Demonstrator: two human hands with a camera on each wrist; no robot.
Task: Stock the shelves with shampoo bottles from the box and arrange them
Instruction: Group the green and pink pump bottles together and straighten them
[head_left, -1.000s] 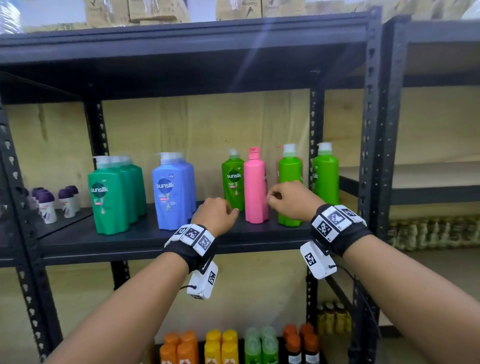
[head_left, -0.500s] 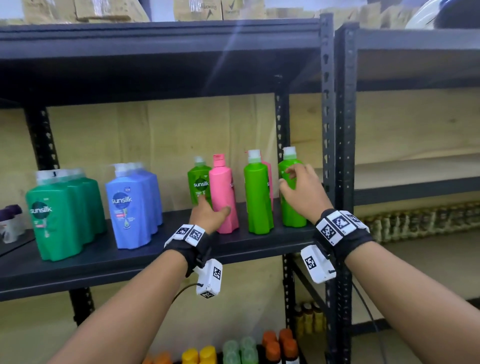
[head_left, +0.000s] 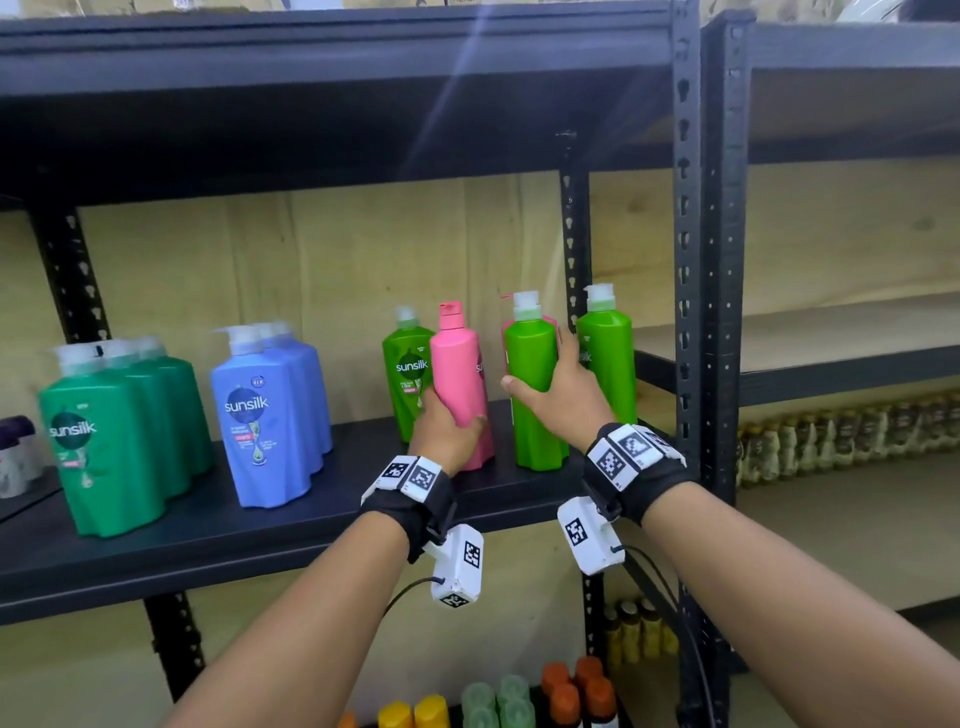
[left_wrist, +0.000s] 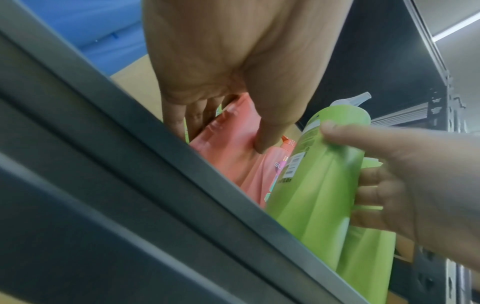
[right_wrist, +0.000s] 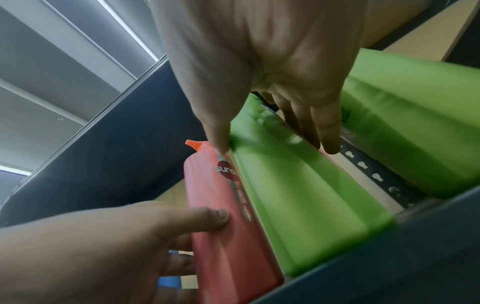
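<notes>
On the black shelf (head_left: 291, 525) a pink shampoo bottle (head_left: 460, 374) stands tilted a little, and my left hand (head_left: 447, 431) grips its lower body, thumb on the front (right_wrist: 207, 216). My right hand (head_left: 558, 400) holds the light green bottle (head_left: 535, 384) beside it, thumb on one side (left_wrist: 335, 131), fingers behind. Another pink bottle hides behind that green one. A green bottle (head_left: 608, 353) stands at the far right by the post, and a darker green one (head_left: 408, 369) behind the pink.
Blue pump bottles (head_left: 265, 410) and dark green pump bottles (head_left: 111, 436) stand in rows to the left. The upright post (head_left: 685, 312) bounds the shelf on the right. Small bottles (head_left: 519, 701) fill the shelf below. The neighbouring rack (head_left: 841, 364) holds small brown bottles low down.
The left hand rose from the shelf edge and took hold of the pink bottle. The right hand moved from the far right green bottle to the green one beside the pink.
</notes>
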